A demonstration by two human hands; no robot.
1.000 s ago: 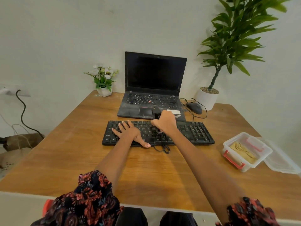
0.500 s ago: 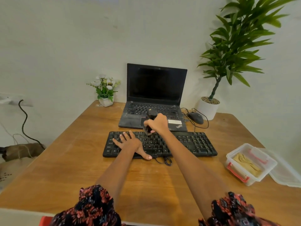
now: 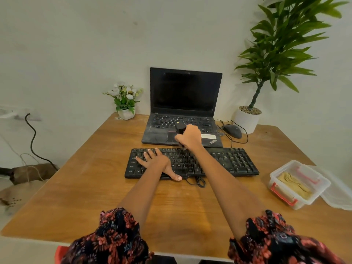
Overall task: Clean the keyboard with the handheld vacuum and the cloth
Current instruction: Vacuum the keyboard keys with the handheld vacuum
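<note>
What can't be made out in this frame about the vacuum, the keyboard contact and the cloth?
- Handheld vacuum: head view, mostly wrapped by the right hand; its nozzle is hidden.
- Nozzle contact with the keyboard: hidden behind that hand.
- Keys under the left hand: covered.
- Cloth in the plastic box: folded, too small to judge.
- Box lid: cut off by the right edge.

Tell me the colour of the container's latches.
Red, on the clear plastic container; the head view shows them best.
</note>
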